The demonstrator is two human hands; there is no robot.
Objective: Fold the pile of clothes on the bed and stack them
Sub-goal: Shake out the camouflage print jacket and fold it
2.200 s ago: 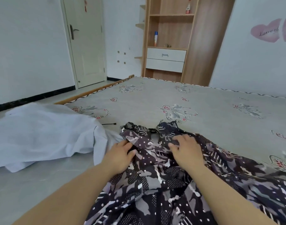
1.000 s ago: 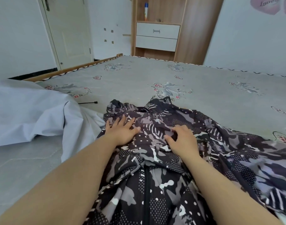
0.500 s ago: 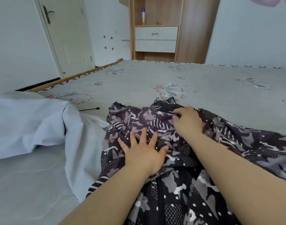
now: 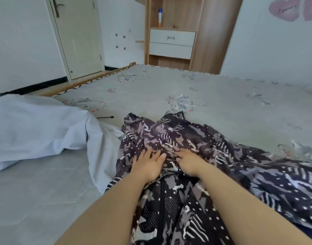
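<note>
Bedroom, bed (image 4: pixel 222 106) in foreground: my left hand (image 4: pixel 148 167) presses flat and my right hand (image 4: pixel 188 165) pinches a patterned garment (image 4: pixel 187 138) lying unfolded at the near edge; no stack visible.

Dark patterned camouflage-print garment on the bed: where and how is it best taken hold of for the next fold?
Probably the far top edge of the dark patterned camouflage-print garment, pinched from above at its two raised corners; they stand free on the grey floral bed sheet, beyond both hands.
</note>
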